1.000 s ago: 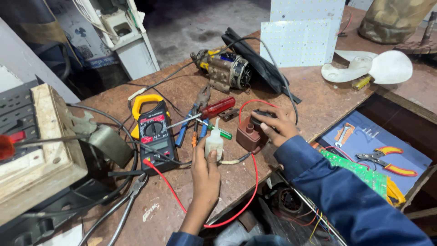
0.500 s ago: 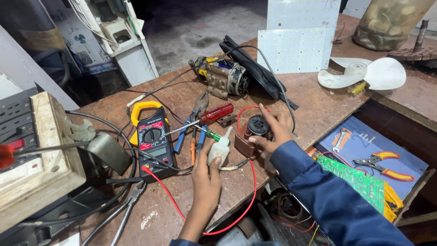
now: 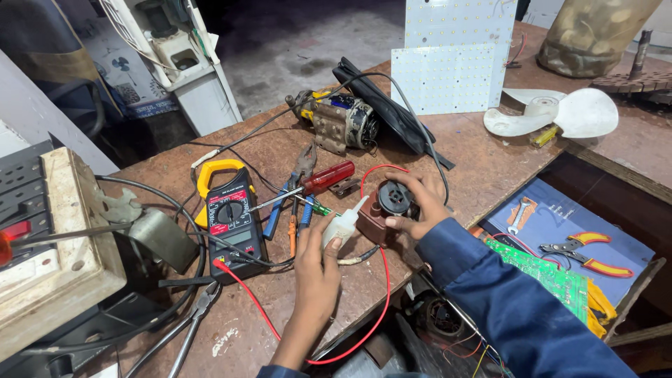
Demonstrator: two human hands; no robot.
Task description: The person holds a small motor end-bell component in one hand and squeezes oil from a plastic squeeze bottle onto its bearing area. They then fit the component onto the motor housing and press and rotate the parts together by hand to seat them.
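Open drawer [image 3: 633, 241] at bench's right edge: red-handled pliers [image 3: 584, 253], green circuit board [image 3: 549, 276] inside. My left hand [image 3: 318, 262] is closed around a small white bottle [image 3: 343, 225], nozzle angled toward the motor [image 3: 388, 204]. My right hand [image 3: 416, 206] grips that dark motor from the right, fingers curled round it. Motor sits on the bench [image 3: 483, 164] near its front edge, just right of the multimeter [image 3: 229, 217] and screwdriver [image 3: 318, 182].

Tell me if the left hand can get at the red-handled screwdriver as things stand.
Probably not freely: the left hand is holding a small white bottle. The red-handled screwdriver lies uncovered just beyond it.
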